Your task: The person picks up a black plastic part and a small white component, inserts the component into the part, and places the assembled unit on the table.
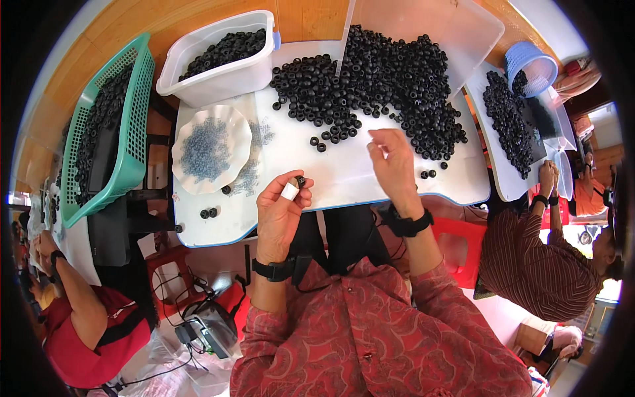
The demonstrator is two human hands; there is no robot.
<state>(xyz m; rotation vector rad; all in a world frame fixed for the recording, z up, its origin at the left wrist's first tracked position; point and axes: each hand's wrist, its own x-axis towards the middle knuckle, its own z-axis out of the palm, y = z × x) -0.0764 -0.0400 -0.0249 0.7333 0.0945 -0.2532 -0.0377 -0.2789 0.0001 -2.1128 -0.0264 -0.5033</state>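
Observation:
My left hand [281,208] is above the table's front edge, its fingers closed around a small black ring-shaped part [300,181]. A white band or wrap [290,191] shows at the thumb of that hand. My right hand [393,162] hovers over the white tabletop, thumb and forefinger pinched together; anything between them is too small to make out. Beyond it spreads a large heap of black ring parts [370,79]. To the left, a white scalloped plate [242,132] carries many tiny clear bluish pieces [206,147], and more of these lie scattered beside it.
A white tub [173,89] of black parts stands at the back left, beyond the plate. Left of the table is a green basket [137,126] with more. A translucent bin [423,33] lies tipped behind the heap. Co-workers sit at both sides; a red stool [456,251] is at right.

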